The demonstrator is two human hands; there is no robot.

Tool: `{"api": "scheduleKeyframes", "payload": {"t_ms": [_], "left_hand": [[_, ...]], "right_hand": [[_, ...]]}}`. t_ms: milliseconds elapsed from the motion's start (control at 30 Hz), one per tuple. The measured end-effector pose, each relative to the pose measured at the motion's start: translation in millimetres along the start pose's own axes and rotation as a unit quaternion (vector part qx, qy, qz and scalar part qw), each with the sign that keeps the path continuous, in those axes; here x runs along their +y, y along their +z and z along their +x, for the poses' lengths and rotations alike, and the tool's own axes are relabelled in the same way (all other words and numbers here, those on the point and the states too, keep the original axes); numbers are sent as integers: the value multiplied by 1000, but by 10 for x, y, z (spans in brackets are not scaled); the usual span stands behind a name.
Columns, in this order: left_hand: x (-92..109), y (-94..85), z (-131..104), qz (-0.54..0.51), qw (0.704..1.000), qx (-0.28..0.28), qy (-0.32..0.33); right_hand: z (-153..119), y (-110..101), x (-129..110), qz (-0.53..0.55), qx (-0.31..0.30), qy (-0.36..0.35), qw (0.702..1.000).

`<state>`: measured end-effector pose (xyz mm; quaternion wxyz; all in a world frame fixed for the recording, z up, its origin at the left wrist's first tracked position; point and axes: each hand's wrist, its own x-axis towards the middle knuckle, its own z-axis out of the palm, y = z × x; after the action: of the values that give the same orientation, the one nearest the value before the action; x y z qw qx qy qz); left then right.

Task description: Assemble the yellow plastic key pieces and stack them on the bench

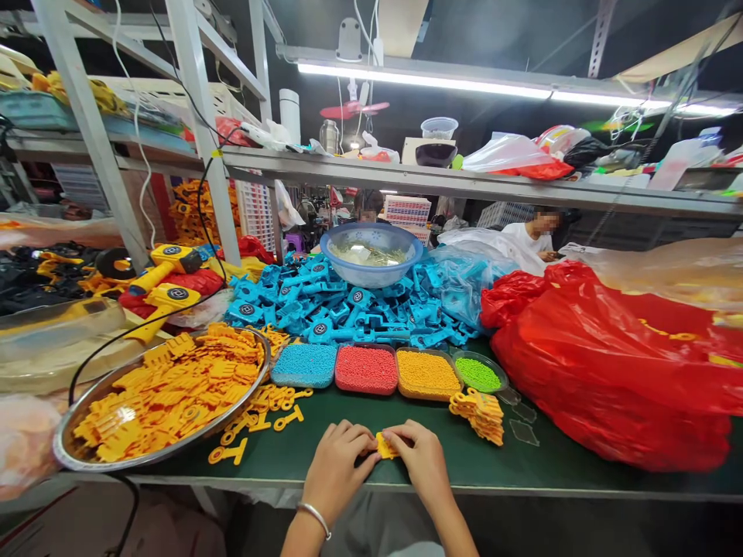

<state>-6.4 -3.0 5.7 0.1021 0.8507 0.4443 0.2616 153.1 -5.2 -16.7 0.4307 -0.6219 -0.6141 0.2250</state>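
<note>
Piece of yellow plastic is pinched between left hand and right hand, fingers clamped on it; two-handed handling is seemingly underway; fine fingertip control is likely needed next.

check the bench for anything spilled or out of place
Several yellow T-shaped plastic pieces lie loose on the green tabletop beside the heaped metal bowl, possibly spilled over its rim, though they may have been set there on purpose.

bright tube light above the far edge of the bench, dark ceiling, glints on red bag at its right end, wide-angle stretch, yellow piece clear
</note>
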Motion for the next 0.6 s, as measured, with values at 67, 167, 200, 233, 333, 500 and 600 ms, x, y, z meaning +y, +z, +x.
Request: {"api": "scheduleKeyframes", "payload": {"t_ms": [67, 167, 200, 233, 333, 500, 600], "left_hand": [[-6, 4, 2, 3, 1000, 3, 5], [-13, 10, 4, 3, 1000, 6, 11], [-13, 10, 5, 3, 1000, 7, 13], [-13, 9, 6, 2, 1000, 8, 15], [-3, -3, 8, 1, 1000, 10, 15], [11, -19, 8, -2, 1000, 6, 8], [5, -15, 7, -6, 1000, 9, 12]], "right_hand": [[-8, 0, -16, -21, -2, -5, 1000], [-17, -4, -26, -45, -5, -18, 999], [-18, -5, -25, -48, -6, -21, 999], [-19, -7, -21, -45, -8, -22, 999], [-18, -12, 2, -6, -1, -17, 1000], [-8, -19, 19, 20, 55, -6, 998], [-17, -20, -6, -16, 40, -35, 998]]}}
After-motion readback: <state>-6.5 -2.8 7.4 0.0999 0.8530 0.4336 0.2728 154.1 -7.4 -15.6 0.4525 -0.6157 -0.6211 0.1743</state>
